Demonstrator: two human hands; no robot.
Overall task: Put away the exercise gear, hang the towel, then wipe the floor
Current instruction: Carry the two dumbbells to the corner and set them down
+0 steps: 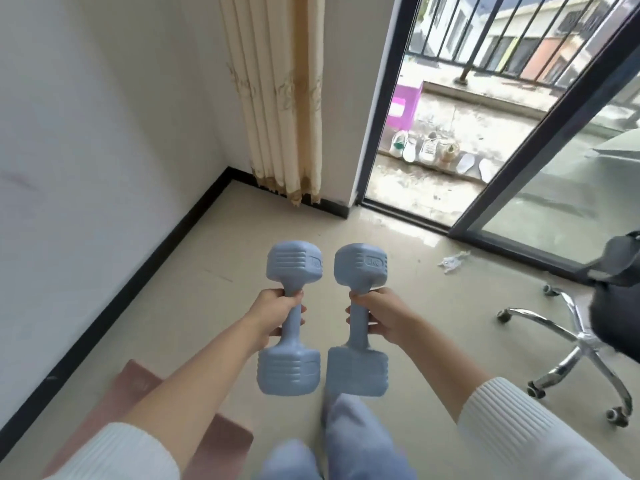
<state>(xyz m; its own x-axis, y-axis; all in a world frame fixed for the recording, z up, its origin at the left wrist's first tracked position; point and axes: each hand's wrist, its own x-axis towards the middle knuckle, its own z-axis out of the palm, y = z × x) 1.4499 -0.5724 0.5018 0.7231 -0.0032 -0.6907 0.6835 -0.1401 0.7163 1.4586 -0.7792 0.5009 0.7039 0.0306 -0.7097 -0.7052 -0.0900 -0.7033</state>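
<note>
I hold two pale blue dumbbells side by side above the floor, both pointing away from me. My left hand (272, 313) grips the handle of the left dumbbell (292, 265). My right hand (381, 315) grips the handle of the right dumbbell (360, 263). A pink exercise mat (138, 382) lies on the floor at the lower left, partly hidden under my left arm. No towel is in view.
A white wall with a black skirting board (145, 271) runs along the left. A beige curtain (280, 98) hangs in the corner. An open sliding glass door (554, 133) leads to a balcony with shoes. An office chair (581, 341) stands at right. A scrap of litter (453, 261) lies near the door.
</note>
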